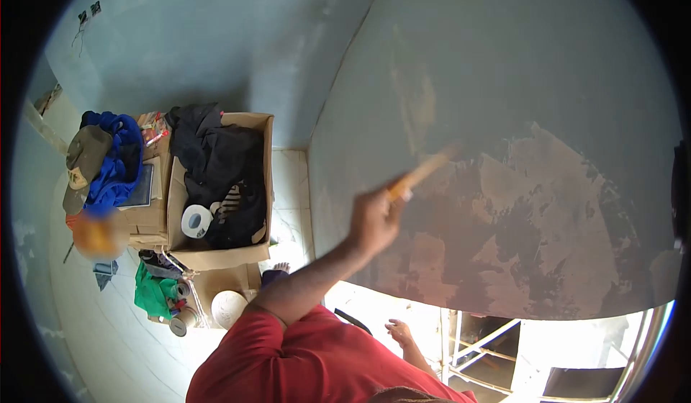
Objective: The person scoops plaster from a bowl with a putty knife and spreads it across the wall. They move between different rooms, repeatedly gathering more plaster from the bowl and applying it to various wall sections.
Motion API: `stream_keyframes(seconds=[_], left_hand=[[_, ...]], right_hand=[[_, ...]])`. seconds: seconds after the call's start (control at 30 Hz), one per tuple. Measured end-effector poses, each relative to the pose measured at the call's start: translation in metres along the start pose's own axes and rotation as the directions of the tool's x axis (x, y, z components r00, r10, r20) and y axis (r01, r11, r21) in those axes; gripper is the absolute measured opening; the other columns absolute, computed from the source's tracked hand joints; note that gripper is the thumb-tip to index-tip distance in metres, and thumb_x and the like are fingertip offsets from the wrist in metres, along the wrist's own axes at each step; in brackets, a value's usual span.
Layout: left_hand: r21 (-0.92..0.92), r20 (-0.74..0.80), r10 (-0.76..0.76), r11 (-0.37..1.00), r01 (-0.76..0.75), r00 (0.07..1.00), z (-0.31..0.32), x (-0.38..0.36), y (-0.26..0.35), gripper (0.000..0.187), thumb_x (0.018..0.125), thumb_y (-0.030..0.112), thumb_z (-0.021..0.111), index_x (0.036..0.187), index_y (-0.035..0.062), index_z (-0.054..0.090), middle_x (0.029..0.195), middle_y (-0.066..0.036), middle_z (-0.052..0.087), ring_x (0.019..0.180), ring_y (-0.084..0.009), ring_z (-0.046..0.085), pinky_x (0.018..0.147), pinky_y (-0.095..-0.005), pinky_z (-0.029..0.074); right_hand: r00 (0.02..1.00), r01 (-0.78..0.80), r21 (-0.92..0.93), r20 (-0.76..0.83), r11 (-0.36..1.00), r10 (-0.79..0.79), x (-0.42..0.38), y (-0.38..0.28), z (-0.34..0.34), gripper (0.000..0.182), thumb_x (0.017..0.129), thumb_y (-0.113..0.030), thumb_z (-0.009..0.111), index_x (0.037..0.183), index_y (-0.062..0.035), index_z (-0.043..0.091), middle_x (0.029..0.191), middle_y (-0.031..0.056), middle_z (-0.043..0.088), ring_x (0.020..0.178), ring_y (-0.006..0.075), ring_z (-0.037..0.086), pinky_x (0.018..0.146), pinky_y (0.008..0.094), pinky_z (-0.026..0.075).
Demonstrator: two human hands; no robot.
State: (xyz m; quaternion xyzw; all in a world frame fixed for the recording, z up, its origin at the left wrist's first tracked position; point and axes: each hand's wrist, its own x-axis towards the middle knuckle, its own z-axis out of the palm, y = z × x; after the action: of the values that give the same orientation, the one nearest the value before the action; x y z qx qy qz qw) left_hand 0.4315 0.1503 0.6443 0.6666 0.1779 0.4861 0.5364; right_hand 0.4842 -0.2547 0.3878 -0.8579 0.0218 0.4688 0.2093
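Observation:
My left hand (374, 219) is raised in front of the grey wall (504, 57), its fingers wrapped round a flat tool (426, 173) with a yellow-orange handle. The tool points up and to the right, its far end blurred; whether it touches the wall I cannot tell. Pale, uneven patches (533, 209) cover the wall's lower part, and a thin light streak (414, 108) runs above. Lower down, near my red shirt, my right hand (398, 331) hangs with its fingers apart and nothing in it.
At left stands an open cardboard box (183, 259) with dark clothes and a white roll (196, 222). Beside it are a blue cloth (119, 151), a cap (88, 155), a green cloth (152, 290) and a tin (183, 322). Metal scaffolding (482, 345) stands at lower right.

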Motion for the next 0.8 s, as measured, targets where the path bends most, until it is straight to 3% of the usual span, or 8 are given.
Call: stream_keyframes(seconds=[0.07,0.1,0.27,0.37,0.6,0.7,0.77,0.8], left_hand=[[-0.019,-0.212,-0.129,0.992,0.128,0.969,-0.011,0.056,-0.046,0.017,0.088,0.006,0.056,0.101,-0.0013,0.063,0.077,-0.019,0.065,0.074,-0.0236,0.067,0.062,-0.0331,0.049],[-0.001,-0.346,0.046,0.999,-0.049,0.937,-0.016,0.097,-0.065,0.017,0.09,0.012,0.055,0.093,-0.0035,0.061,0.07,-0.019,0.062,0.065,-0.0283,0.063,0.059,-0.0366,0.047],[0.218,-0.259,0.083,0.976,-0.025,0.962,-0.018,0.276,-0.168,0.03,0.09,0.027,0.054,0.089,-0.0021,0.063,0.076,-0.023,0.062,0.072,-0.0408,0.06,0.064,-0.0444,0.046],[0.308,-0.271,0.078,0.951,0.009,0.959,-0.005,0.341,-0.196,0.029,0.09,0.027,0.054,0.089,-0.0005,0.065,0.079,-0.023,0.063,0.076,-0.0416,0.061,0.067,-0.0458,0.047],[0.331,-0.189,0.049,0.944,0.017,0.981,0.003,0.343,-0.174,0.029,0.089,0.028,0.055,0.09,0.0013,0.066,0.078,-0.021,0.065,0.074,-0.0396,0.063,0.066,-0.0454,0.048],[0.437,-0.128,0.164,0.895,-0.092,0.978,0.009,0.324,-0.138,0.028,0.09,0.027,0.055,0.091,0.0018,0.067,0.075,-0.02,0.065,0.072,-0.0386,0.063,0.065,-0.0452,0.048],[0.469,-0.157,0.154,0.881,-0.064,0.975,0.023,0.31,-0.113,0.026,0.089,0.025,0.055,0.092,0.0021,0.067,0.074,-0.02,0.065,0.071,-0.0381,0.063,0.065,-0.0451,0.048],[0.493,-0.178,0.147,0.869,-0.041,0.973,0.031,0.302,-0.102,0.025,0.089,0.023,0.055,0.094,0.0024,0.067,0.073,-0.02,0.065,0.071,-0.0376,0.063,0.065,-0.0451,0.048]], right_hand=[[1.0,-0.002,0.04,-0.03,0.999,0.003,0.001,-0.002,-0.001,0.052,0.086,-0.019,0.064,0.132,0.0006,0.046,0.116,0.0179,0.06,0.097,0.024,0.059,0.084,0.0363,0.047],[0.999,0.009,0.057,-0.054,0.998,-0.006,-0.001,0.0,-0.001,0.053,0.086,-0.019,0.064,0.132,0.0005,0.046,0.117,0.0178,0.059,0.097,0.0239,0.059,0.084,0.0364,0.047],[0.986,-0.121,0.147,-0.095,0.982,0.136,-0.023,0.024,0.013,0.051,0.086,-0.02,0.064,0.131,-0.0001,0.048,0.115,0.0155,0.06,0.096,0.0218,0.06,0.08,0.0356,0.048],[0.966,-0.205,0.132,-0.131,0.97,0.222,-0.035,0.062,0.032,0.048,0.082,-0.02,0.068,0.123,0.0003,0.055,0.099,0.0154,0.067,0.076,0.0197,0.065,0.066,0.0301,0.051],[0.956,-0.269,0.286,-0.042,0.92,0.292,-0.062,0.102,0.068,0.046,0.085,-0.02,0.065,0.125,-0.0022,0.054,0.102,0.0129,0.067,0.085,0.0215,0.066,0.067,0.0332,0.052],[0.938,-0.334,0.214,-0.022,0.918,0.347,-0.063,0.106,0.064,0.045,0.086,-0.02,0.064,0.126,-0.0035,0.054,0.104,0.0119,0.066,0.089,0.0213,0.065,0.069,0.0335,0.051],[0.997,0.059,-0.302,0.058,0.952,-0.043,-0.044,0.134,0.061,0.044,0.086,-0.019,0.063,0.126,-0.004,0.054,0.106,0.0117,0.066,0.086,0.0209,0.064,0.07,0.0326,0.051],[0.997,0.068,-0.301,0.066,0.951,-0.051,-0.042,0.126,0.06,0.044,0.086,-0.019,0.063,0.126,-0.004,0.054,0.106,0.0117,0.066,0.086,0.0209,0.064,0.07,0.0326,0.051]])
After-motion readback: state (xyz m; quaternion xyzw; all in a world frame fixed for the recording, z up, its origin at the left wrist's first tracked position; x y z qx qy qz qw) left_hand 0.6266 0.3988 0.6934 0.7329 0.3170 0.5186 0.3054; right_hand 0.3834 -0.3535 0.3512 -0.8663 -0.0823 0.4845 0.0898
